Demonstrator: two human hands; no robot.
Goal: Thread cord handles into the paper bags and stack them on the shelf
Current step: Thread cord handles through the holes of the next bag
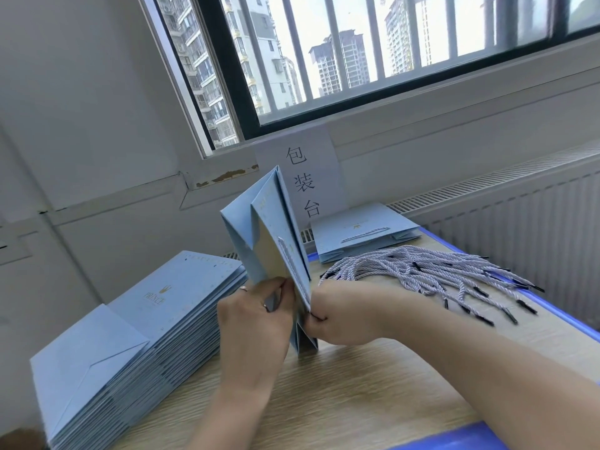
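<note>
White walls [81, 92], barred window [454, 34] onto tower blocks [341, 60], white radiator [519, 222], wooden table [341, 401], daylight

Head camera, apparently tilted, looks down close over the table [357, 384].

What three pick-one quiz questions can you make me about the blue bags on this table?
1. Where is the stack of flat bags?
A) on the table, at the person's left
B) on the windowsill
C) on the floor

2. What colour are the bags?
A) red
B) light blue
C) green

3. How is the held bag right now?
A) lying flat
B) upright and partly opened
C) torn in half

Answers:
1 A: the stack lies on the wooden top beside the left hand.
2 B: every bag in view is pale blue.
3 B: the left hand and right hand grip its lower part while it stands tall, sides spread.
</note>
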